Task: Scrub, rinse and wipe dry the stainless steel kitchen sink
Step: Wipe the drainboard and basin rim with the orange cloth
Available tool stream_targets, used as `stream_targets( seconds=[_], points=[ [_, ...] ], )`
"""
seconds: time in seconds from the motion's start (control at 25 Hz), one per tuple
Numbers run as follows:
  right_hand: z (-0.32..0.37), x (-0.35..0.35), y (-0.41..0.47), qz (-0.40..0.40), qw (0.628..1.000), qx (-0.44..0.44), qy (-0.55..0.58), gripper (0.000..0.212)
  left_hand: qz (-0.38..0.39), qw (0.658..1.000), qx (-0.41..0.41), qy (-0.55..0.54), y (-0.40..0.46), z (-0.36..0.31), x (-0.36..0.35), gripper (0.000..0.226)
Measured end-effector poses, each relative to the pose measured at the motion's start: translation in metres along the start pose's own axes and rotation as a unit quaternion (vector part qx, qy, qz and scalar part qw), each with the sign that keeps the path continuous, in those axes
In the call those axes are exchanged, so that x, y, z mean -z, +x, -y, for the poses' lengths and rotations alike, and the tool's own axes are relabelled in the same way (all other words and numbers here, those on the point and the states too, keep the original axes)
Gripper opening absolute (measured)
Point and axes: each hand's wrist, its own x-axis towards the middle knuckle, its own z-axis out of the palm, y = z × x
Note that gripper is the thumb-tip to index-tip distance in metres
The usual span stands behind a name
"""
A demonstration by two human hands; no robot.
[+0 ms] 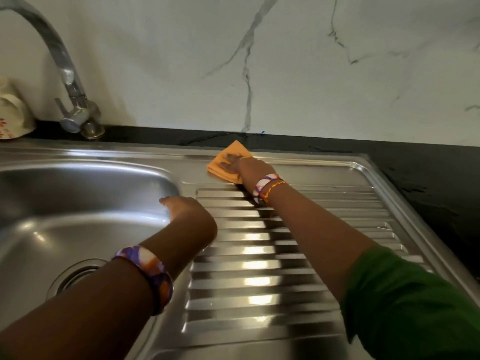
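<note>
The stainless steel sink [78, 175] has a basin on the left with a round drain [78, 275], and a ribbed drainboard [259, 268] on the right. My right hand [241, 167] presses flat on a folded orange cloth [226, 162] at the far flat strip of the drainboard, fingers spread over it. My left hand [187, 211] rests on the basin's right rim, fingers bent over the edge into the basin; they are hidden from view. Both wrists wear patterned bangles.
A curved chrome tap [75, 100] stands at the back left on the black counter [428, 172]. An upturned white cup [13, 113] with red marks sits left of the tap. A white marble-look wall [285, 61] rises behind.
</note>
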Motion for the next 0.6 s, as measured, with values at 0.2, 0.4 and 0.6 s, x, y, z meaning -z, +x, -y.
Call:
stream_targets(
  seconds=[0.2,0.4,0.6],
  points=[
    [-0.086,-0.012,-0.025,-0.04,0.997,-0.017,-0.063,0.051,-0.151,0.986,-0.065,-0.035,-0.016,-0.03,0.037,0.037],
    [-0.19,-0.005,-0.097,-0.051,0.967,-0.249,-0.018,0.059,-0.269,0.928,-0.24,-0.094,-0.025,-0.076,0.05,0.038],
    [-0.201,0.01,-0.12,-0.018,0.961,-0.274,-0.033,0.08,-0.247,0.932,-0.251,-0.082,-0.032,-0.094,0.046,0.043]
  ],
)
